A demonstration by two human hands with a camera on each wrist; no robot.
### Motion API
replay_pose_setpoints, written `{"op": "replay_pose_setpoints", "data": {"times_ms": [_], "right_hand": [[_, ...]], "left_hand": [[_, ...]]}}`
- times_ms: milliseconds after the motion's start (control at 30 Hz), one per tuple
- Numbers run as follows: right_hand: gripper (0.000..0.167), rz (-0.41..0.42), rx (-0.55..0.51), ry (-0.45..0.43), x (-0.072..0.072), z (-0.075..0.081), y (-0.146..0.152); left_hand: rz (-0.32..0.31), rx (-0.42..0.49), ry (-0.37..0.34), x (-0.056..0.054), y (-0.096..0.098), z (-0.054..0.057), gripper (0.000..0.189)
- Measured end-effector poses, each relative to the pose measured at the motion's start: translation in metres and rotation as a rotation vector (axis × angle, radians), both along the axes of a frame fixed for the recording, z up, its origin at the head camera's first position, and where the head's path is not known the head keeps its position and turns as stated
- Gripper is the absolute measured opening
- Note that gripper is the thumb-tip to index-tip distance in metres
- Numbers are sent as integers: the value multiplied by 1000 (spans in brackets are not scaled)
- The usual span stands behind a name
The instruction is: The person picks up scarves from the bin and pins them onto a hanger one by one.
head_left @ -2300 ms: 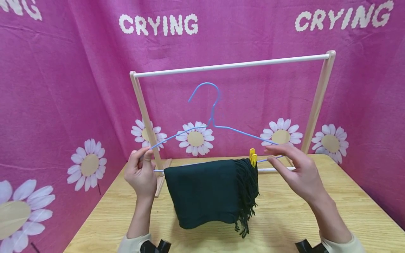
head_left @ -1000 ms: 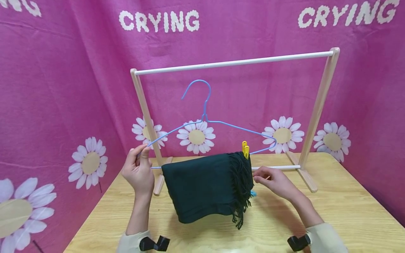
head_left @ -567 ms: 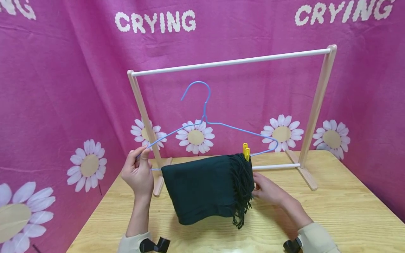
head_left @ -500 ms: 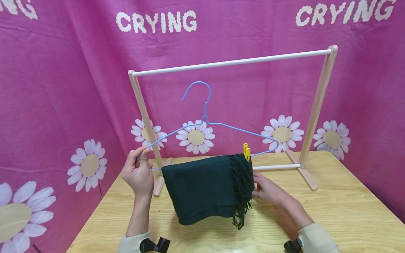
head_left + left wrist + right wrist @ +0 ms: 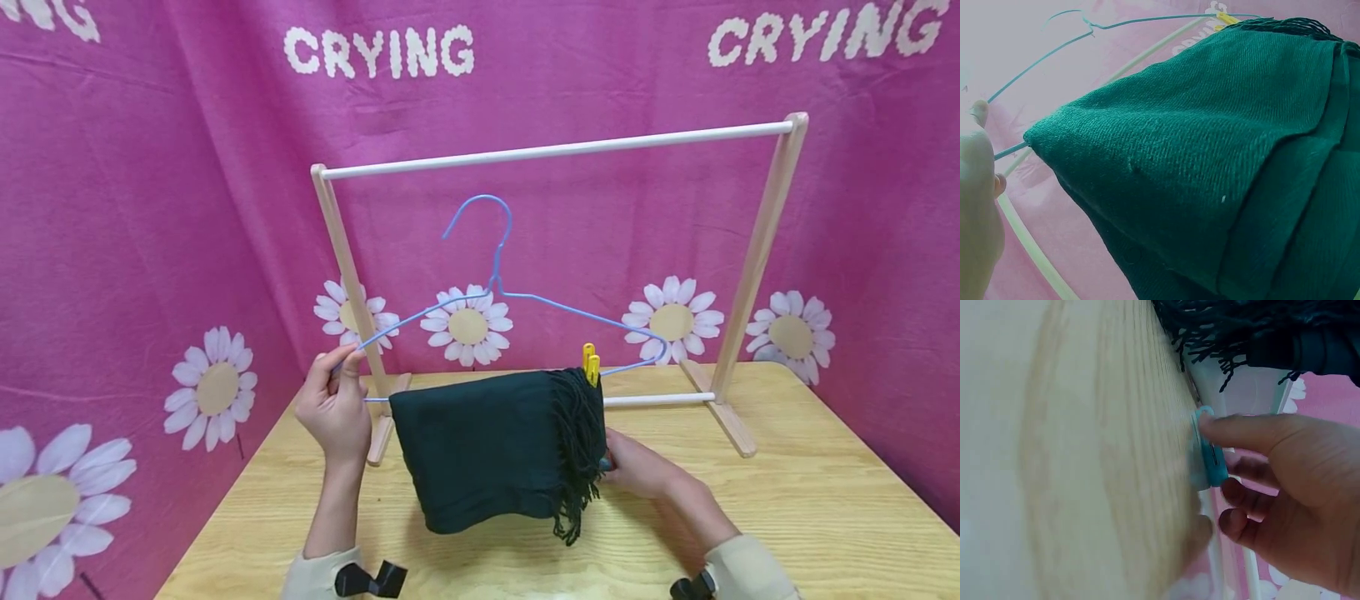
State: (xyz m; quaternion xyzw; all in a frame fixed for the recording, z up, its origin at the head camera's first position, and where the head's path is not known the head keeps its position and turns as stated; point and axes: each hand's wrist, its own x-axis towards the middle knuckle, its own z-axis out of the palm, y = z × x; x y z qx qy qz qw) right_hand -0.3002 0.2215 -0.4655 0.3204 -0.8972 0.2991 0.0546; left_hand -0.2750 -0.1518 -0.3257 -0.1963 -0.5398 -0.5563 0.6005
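My left hand (image 5: pixel 333 412) pinches the left corner of a blue wire hanger (image 5: pixel 558 304), its hook pointing up. Over the hanger's lower bar hangs a folded dark green scarf (image 5: pixel 480 450), fringe on the right side. A yellow clothespin (image 5: pixel 593 370) clips the scarf to the bar near its right end. Behind the scarf's right edge, my right hand (image 5: pixel 641 468) is partly hidden in the head view. The right wrist view shows its thumb and fingers pinching a teal clothespin (image 5: pixel 1211 453) low by the wooden table, below the fringe.
A wooden rack with a white top rail (image 5: pixel 555 152) stands behind the hanger, its feet on the wooden table (image 5: pixel 810 508). A lower white rail (image 5: pixel 660 400) runs near the tabletop. Pink cloth (image 5: pixel 600 67) with daisies surrounds the table.
My right hand has let go of the hanger's right corner, moved down and left behind the scarf, and taken hold of the teal clothespin. My left hand keeps its pinch on the hanger.
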Motion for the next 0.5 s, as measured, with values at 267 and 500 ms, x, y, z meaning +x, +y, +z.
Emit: {"op": "replay_pose_setpoints", "data": {"times_ms": [267,500], "right_hand": [[11,-49,-12,-51,2,16,10],[8,-117,-89,-49,9,45,27]], "left_hand": [[-7,10,-2,0,3,-1,19],[1,-11,-34,-1,4,-3,14]]}}
